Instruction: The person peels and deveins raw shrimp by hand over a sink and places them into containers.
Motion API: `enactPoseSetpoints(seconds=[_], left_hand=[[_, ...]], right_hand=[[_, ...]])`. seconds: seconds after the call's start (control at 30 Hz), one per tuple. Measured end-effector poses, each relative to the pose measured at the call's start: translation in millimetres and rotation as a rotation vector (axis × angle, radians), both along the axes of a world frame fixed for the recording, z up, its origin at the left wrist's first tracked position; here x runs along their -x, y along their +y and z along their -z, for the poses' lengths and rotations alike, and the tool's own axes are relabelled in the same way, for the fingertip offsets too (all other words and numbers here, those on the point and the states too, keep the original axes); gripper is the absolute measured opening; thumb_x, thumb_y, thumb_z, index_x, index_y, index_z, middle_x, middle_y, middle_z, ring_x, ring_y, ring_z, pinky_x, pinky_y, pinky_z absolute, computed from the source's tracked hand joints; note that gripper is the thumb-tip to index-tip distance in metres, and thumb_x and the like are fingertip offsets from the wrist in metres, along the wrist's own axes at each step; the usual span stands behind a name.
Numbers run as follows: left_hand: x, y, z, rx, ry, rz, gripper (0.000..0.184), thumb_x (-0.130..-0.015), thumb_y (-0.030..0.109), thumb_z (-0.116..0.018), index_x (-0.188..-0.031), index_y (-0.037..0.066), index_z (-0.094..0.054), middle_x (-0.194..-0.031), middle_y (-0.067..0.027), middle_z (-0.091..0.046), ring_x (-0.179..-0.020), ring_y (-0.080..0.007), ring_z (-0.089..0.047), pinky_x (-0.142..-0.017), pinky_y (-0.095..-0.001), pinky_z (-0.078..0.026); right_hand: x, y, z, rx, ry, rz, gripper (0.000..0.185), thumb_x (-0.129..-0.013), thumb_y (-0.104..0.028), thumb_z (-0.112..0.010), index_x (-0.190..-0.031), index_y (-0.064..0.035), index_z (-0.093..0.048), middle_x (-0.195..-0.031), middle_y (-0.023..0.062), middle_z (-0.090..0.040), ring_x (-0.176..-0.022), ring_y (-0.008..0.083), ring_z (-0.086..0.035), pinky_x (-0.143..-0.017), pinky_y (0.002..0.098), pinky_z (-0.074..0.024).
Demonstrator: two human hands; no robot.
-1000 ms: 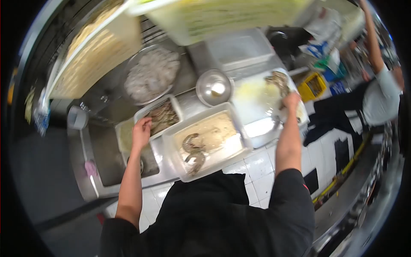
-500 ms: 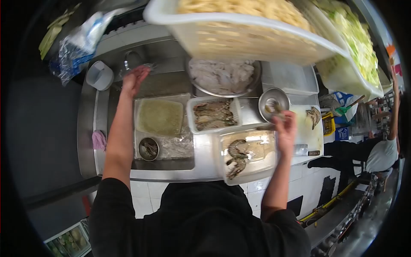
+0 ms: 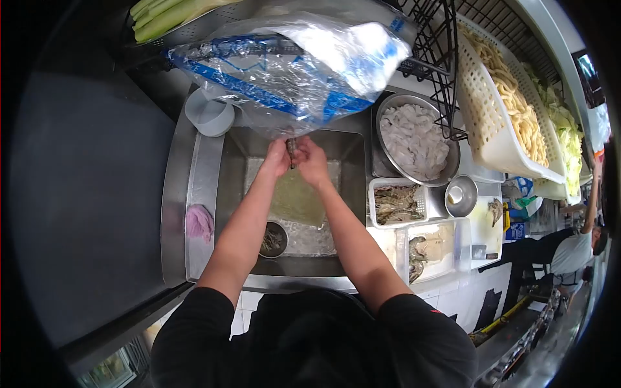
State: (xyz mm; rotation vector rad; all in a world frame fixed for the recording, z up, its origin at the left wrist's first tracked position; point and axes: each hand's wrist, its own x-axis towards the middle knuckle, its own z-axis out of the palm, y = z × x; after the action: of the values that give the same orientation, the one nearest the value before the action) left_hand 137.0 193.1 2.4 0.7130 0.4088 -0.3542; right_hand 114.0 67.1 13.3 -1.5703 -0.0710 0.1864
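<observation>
Over the back part of the steel sink, my left hand and my right hand meet around a dark, striped shrimp. Fingers of both hands are closed on it, and part of it is hidden by them. Below my hands, a greenish slab lies in the sink. A small steel bowl with dark pieces in it is near my left forearm. A white basket of whole shrimp and a clear tub with a few more shrimp stand to the right of the sink.
A crinkled plastic bag hangs just above my hands. At the right are a large steel bowl of pale peeled pieces, a small steel bowl and a noodle basket. A pink cloth lies left. A person is far right.
My right hand has come left from the steel bowl with the shrimp and joined my left hand over the sink. The view has shifted leftward.
</observation>
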Motion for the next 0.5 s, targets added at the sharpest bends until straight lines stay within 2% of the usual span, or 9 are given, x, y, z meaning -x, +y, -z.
enactPoseSetpoints(seconds=[0.07, 0.13, 0.2, 0.23, 0.3, 0.33, 0.4, 0.43, 0.5], left_hand=[[-6, 2, 13, -0.042, -0.112, 0.087, 0.027, -0.103, 0.029, -0.045, -0.115, 0.009, -0.058, -0.098, -0.0103, -0.067, -0.084, -0.0212, -0.066, -0.067, -0.0334, -0.055], [2, -4, 1, -0.043, -0.191, 0.157, 0.026, -0.101, 0.026, -0.051, -0.122, 0.012, -0.056, -0.103, -0.0076, -0.066, -0.091, -0.0209, -0.064, -0.070, -0.0343, -0.054], [5, -14, -10, -0.078, -0.255, 0.117, 0.028, -0.099, 0.021, -0.056, -0.126, 0.013, -0.055, -0.110, -0.0038, -0.063, -0.100, -0.0197, -0.061, -0.077, -0.0369, -0.054], [7, -15, -14, -0.075, -0.254, 0.127, 0.028, -0.099, 0.021, -0.056, -0.126, 0.013, -0.055, -0.110, -0.0038, -0.063, -0.100, -0.0197, -0.061, -0.077, -0.0369, -0.054], [10, -17, -21, -0.114, -0.195, 0.178, 0.027, -0.096, 0.015, -0.059, -0.123, 0.013, -0.057, -0.114, -0.0004, -0.061, -0.105, -0.0182, -0.059, -0.085, -0.0402, -0.052], [6, -17, -8, -0.113, -0.197, 0.188, 0.027, -0.096, 0.015, -0.059, -0.123, 0.013, -0.057, -0.114, -0.0004, -0.061, -0.105, -0.0182, -0.059, -0.085, -0.0402, -0.052], [0, -17, 9, -0.041, -0.255, 0.066, 0.027, -0.096, 0.012, -0.057, -0.122, 0.011, -0.057, -0.115, -0.0030, -0.061, -0.107, -0.0208, -0.059, -0.095, -0.0429, -0.049], [-1, -15, 10, -0.043, -0.257, 0.075, 0.027, -0.096, 0.012, -0.057, -0.122, 0.011, -0.057, -0.115, -0.0030, -0.061, -0.107, -0.0208, -0.059, -0.095, -0.0429, -0.049], [-3, -9, 13, 0.164, -0.248, 0.060, 0.026, -0.096, 0.010, -0.055, -0.123, 0.011, -0.055, -0.115, -0.0068, -0.063, -0.110, -0.0245, -0.060, -0.098, -0.0427, -0.048]], right_hand=[[1, -3, 0, 0.034, 0.037, 0.034, 0.032, -0.084, -0.006, -0.065, -0.114, 0.0023, -0.059, -0.092, 0.0147, -0.068, -0.079, 0.0221, -0.067, -0.071, 0.0376, -0.0544], [3, -7, -6, 0.063, 0.074, 0.075, 0.031, -0.083, -0.007, -0.065, -0.112, 0.0042, -0.061, -0.091, 0.0151, -0.069, -0.077, 0.0230, -0.068, -0.072, 0.0392, -0.0544], [5, -9, -12, 0.350, -0.181, 0.221, 0.024, -0.087, -0.004, -0.062, -0.111, -0.0014, -0.062, -0.078, 0.0126, -0.067, -0.069, 0.0228, -0.065, -0.068, 0.0368, -0.0534], [6, -10, -18, 0.354, -0.178, 0.231, 0.024, -0.087, -0.004, -0.062, -0.111, -0.0014, -0.062, -0.078, 0.0126, -0.067, -0.069, 0.0228, -0.065, -0.068, 0.0368, -0.0534], [6, -11, -31, 0.428, -0.154, 0.229, 0.019, -0.086, -0.001, -0.060, -0.105, -0.0016, -0.064, -0.081, 0.0140, -0.068, -0.071, 0.0258, -0.067, -0.068, 0.0378, -0.0527], [5, -12, -32, 0.428, -0.154, 0.238, 0.019, -0.086, -0.001, -0.060, -0.105, -0.0016, -0.064, -0.081, 0.0140, -0.068, -0.071, 0.0258, -0.067, -0.068, 0.0378, -0.0527], [2, -16, -33, 0.530, -0.258, 0.221, 0.015, -0.087, -0.003, -0.059, -0.101, -0.0013, -0.063, -0.081, 0.0152, -0.069, -0.073, 0.0304, -0.068, -0.069, 0.0392, -0.0525], [2, -18, -33, 0.528, -0.258, 0.230, 0.015, -0.087, -0.003, -0.059, -0.101, -0.0013, -0.063, -0.081, 0.0152, -0.069, -0.073, 0.0304, -0.068, -0.069, 0.0392, -0.0525], [3, -18, -36, 0.315, -0.185, 0.316, 0.010, -0.087, -0.005, -0.060, -0.096, -0.0013, -0.062, -0.086, 0.0168, -0.067, -0.082, 0.0346, -0.066, -0.075, 0.0422, -0.0519]])
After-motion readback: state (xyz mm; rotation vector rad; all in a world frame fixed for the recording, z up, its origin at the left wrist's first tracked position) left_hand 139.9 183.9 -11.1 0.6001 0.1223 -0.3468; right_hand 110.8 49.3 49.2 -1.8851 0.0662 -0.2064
